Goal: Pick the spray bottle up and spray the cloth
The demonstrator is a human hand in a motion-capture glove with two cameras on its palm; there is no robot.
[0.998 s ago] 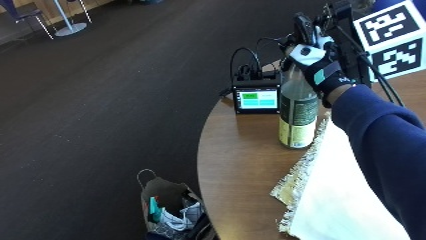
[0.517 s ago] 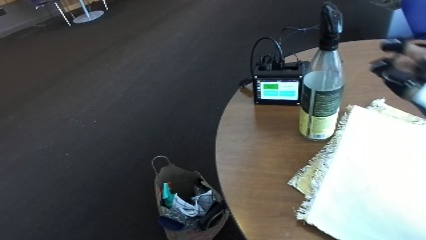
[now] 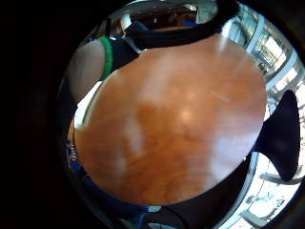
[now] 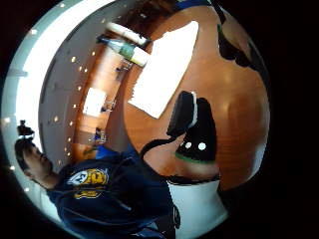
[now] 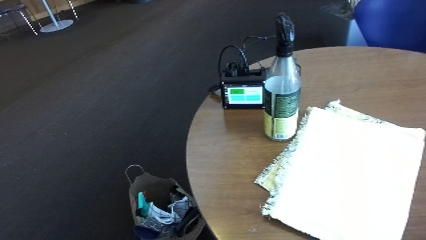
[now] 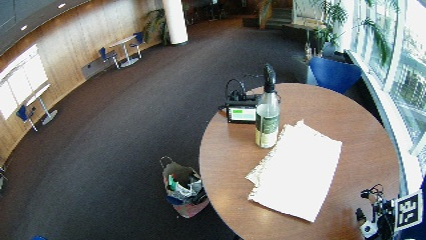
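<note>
On floor beside round wooden table (image 5: 226, 165): open bag (image 5: 162, 206) of odds and ends. On tabletop, left to right: small green-lit screen device (image 5: 243, 93), upright spray bottle (image 5: 281, 90) touched by nothing, fringed cream cloth (image 5: 346, 175) just beside it. Right hand's grip: cannot tell, out of sight.

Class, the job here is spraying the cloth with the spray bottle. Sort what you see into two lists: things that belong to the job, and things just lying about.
Belong to the job:
spray bottle, standing upright on the table
cloth, spread flat beside the bottle

Just lying about:
small device with a green screen, behind the bottle
open bag on the floor by the table
blue chair
</note>
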